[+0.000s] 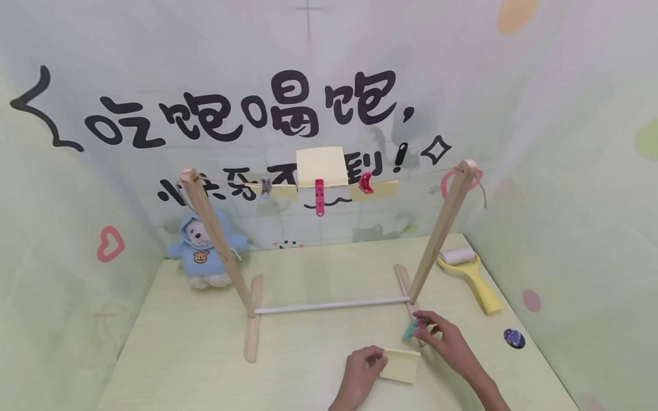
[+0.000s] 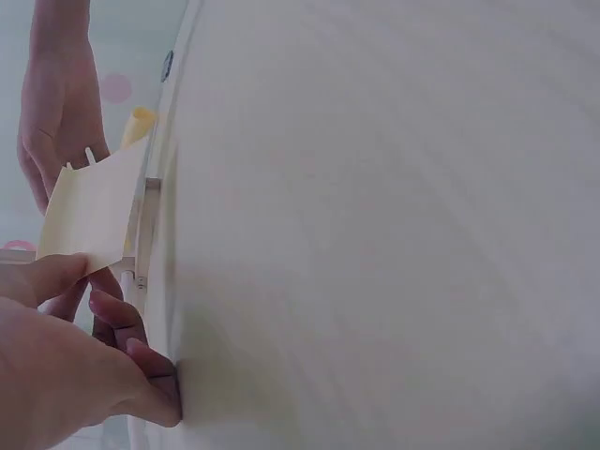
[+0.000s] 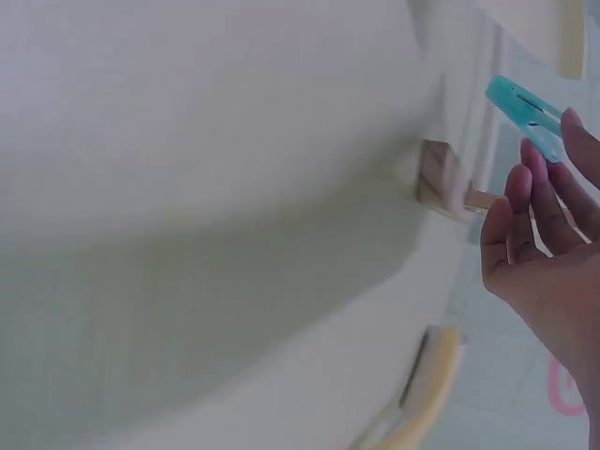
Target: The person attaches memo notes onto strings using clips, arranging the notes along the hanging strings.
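Observation:
Between thumb and fingers, my left hand pinches a pale yellow paper note by its left edge, above the tabletop. In the left wrist view the note looks slightly bent. My right hand pinches a teal clothespin just right of the note, near the right foot of the wooden stand. Behind both hands, a string runs between two wooden posts. On it a pink clothespin grips an upright note; a grey clothespin and a red clothespin grip other yellow notes.
A white rod joins the stand's feet. Behind the left post sits a plush bear in a blue hoodie. At right lie a yellow lint roller and a dark blue round object. Printed cloth walls surround the table.

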Demonstrator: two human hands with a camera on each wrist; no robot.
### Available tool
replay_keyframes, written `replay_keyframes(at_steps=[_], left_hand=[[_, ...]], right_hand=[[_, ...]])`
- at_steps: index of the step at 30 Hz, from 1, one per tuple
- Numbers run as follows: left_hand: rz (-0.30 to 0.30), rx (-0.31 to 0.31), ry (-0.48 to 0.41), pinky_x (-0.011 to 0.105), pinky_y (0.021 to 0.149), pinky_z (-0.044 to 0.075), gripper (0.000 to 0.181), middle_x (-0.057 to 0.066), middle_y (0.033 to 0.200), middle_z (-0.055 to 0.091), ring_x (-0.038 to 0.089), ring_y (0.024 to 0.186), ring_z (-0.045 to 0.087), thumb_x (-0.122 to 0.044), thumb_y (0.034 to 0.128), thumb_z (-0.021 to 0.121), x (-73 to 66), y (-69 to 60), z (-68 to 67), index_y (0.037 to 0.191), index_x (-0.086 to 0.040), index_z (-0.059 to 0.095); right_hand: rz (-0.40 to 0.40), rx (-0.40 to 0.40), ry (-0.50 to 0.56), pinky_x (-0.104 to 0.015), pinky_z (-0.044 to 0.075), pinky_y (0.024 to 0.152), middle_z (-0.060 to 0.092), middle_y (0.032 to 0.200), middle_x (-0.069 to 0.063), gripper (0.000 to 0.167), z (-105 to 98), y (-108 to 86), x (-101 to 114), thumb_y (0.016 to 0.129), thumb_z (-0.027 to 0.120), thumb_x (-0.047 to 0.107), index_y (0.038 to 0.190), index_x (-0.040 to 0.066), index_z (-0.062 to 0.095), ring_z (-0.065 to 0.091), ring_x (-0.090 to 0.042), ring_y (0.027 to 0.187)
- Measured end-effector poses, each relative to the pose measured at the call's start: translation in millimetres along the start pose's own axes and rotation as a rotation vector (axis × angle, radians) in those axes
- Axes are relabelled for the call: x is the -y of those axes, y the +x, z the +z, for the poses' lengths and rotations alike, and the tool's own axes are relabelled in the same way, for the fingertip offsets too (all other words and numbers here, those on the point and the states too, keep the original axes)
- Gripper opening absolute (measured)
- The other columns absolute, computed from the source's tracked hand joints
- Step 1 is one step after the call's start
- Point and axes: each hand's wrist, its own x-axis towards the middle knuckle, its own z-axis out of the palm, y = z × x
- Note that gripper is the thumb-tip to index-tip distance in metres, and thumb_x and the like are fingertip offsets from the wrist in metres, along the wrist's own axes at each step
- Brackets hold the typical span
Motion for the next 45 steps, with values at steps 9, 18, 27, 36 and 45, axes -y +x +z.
replay_keyframes(at_steps=[9,18,27,36,45], left_hand=[[0.234,-0.211,-0.032,0.024,0.071,0.047,0.021,-0.005,0.098,0.074,0.006,0.087,0.061,-0.033,0.1057,0.075,-59.2,55.6,-27.5,0.115,-0.016,0.083],[0.362,-0.247,-0.094,0.020,0.079,0.044,0.018,0.010,0.100,0.075,0.001,0.089,0.059,-0.019,0.1055,0.075,-210.7,79.3,-60.2,0.115,-0.006,0.084],[0.422,-0.220,-0.177,0.019,0.071,0.045,0.024,0.017,0.099,0.076,0.007,0.081,0.057,-0.017,0.1066,0.073,-260.9,96.5,-71.9,0.122,0.000,0.082],[0.417,-0.222,-0.232,0.018,0.067,0.046,0.023,0.011,0.088,0.077,0.006,0.075,0.061,-0.016,0.1056,0.075,-285.0,103.2,-77.8,0.119,0.000,0.083],[0.463,-0.188,-0.341,0.023,0.052,0.025,0.020,-0.005,0.061,0.057,0.008,0.060,0.051,-0.011,0.1051,0.075,-291.8,102.2,-68.8,0.114,0.005,0.083]], right_hand=[[-0.483,-0.158,-0.086,-0.014,0.049,0.094,0.070,0.120,-0.012,0.041,-81,49.1,94,0.077,0.086,-0.014,0.114,0.000,0.075,0.060,-0.001,0.119],[-0.637,-0.197,-0.132,-0.011,0.046,0.097,0.063,0.128,-0.011,0.061,-143,81.5,196,0.100,0.070,0.055,0.108,-0.005,0.076,0.057,-0.008,0.124],[-0.697,-0.160,-0.223,-0.019,0.045,0.098,0.064,0.127,-0.014,0.060,-171,114.0,261,0.102,0.070,0.052,0.112,-0.007,0.075,0.056,-0.007,0.129],[-0.701,-0.189,-0.231,-0.020,0.044,0.091,0.060,0.121,0.019,0.029,-185,155.5,280,0.082,0.083,-0.022,0.108,-0.010,0.076,0.058,-0.003,0.114],[-0.646,-0.139,-0.254,-0.021,0.043,0.087,0.055,0.118,0.027,0.022,-191,174.4,285,0.086,0.085,-0.014,0.106,-0.011,0.075,0.057,-0.003,0.113]])
